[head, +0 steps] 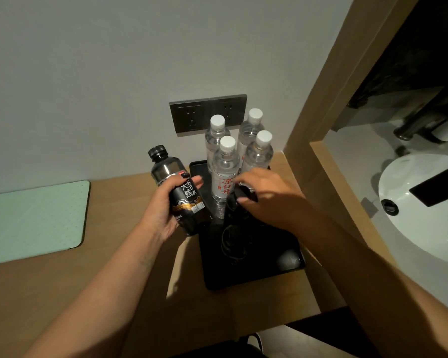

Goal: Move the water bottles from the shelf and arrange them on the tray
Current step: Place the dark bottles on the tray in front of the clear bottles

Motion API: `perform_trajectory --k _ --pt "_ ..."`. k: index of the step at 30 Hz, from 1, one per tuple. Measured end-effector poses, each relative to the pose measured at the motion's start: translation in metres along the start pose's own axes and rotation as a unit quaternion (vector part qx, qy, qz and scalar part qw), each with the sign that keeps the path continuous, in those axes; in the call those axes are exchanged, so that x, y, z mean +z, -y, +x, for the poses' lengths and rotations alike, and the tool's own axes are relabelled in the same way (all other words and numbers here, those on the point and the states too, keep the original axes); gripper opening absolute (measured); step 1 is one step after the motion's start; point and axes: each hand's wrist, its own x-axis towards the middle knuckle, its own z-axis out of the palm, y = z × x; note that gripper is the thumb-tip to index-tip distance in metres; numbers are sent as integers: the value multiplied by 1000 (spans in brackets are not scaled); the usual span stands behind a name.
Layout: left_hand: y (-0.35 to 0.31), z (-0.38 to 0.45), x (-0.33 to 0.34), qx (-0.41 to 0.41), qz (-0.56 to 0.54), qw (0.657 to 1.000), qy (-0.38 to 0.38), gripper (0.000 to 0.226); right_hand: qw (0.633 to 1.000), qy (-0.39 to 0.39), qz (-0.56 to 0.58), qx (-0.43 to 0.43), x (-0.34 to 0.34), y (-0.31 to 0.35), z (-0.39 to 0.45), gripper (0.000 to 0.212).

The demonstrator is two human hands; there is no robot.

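Observation:
A black tray (282, 264) lies on the wooden counter against the wall. Several clear water bottles with white caps stand upright at its far end; the nearest one (224, 174) bears a white label with red characters. My left hand (163, 205) is shut on a black soda-water bottle (181, 192), held tilted just left of the tray's edge. My right hand (267, 195) is over the tray with its fingers on the top of a second dark bottle (237, 210), which stands in front of the clear ones; its lower part is hard to make out.
A pale green mat (34, 218) lies on the counter at left. A dark double wall socket (207, 115) sits behind the bottles. A wooden frame (329, 140) borders the counter on the right, with a white basin (424, 210) beyond it.

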Motion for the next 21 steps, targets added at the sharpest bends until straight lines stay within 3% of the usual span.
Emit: perform_trajectory --k 2,4,14,21 --pt "2 -5 -1 -4 -5 1000 0 38 996 72 -41 -35 7 -2 6 44" --pt "4 -9 -3 -4 -14 1000 2 39 994 88 -52 -40 10 -4 14 44" --pt "13 -24 -10 -12 -41 999 -7 30 997 1 -21 -68 23 0 30 31" --pt "8 -30 -10 -3 -62 998 6 39 998 -35 39 -34 21 1 26 55"
